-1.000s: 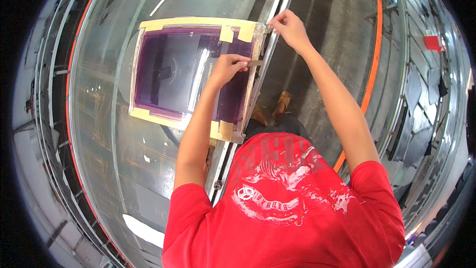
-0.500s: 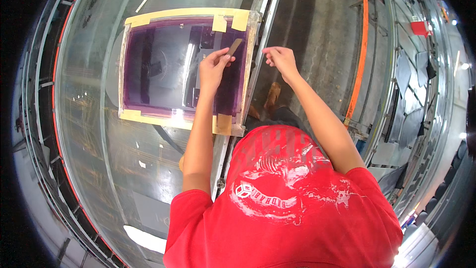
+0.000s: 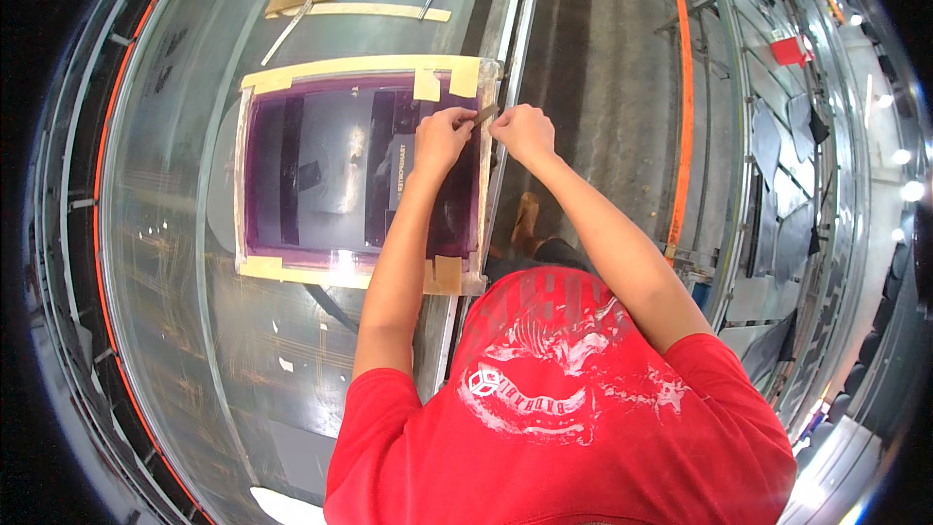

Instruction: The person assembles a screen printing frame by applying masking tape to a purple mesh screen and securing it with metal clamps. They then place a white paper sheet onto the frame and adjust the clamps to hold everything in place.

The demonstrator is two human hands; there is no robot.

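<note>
Print wkshop: taped purple screen on long table

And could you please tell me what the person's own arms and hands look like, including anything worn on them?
Both the left hand and the right hand are bare, with no gloves, and no watch or wristband shows. The forearms are uncovered too. Plain red short sleeves cover the upper arms, part of a red T-shirt with a pale print.
</note>
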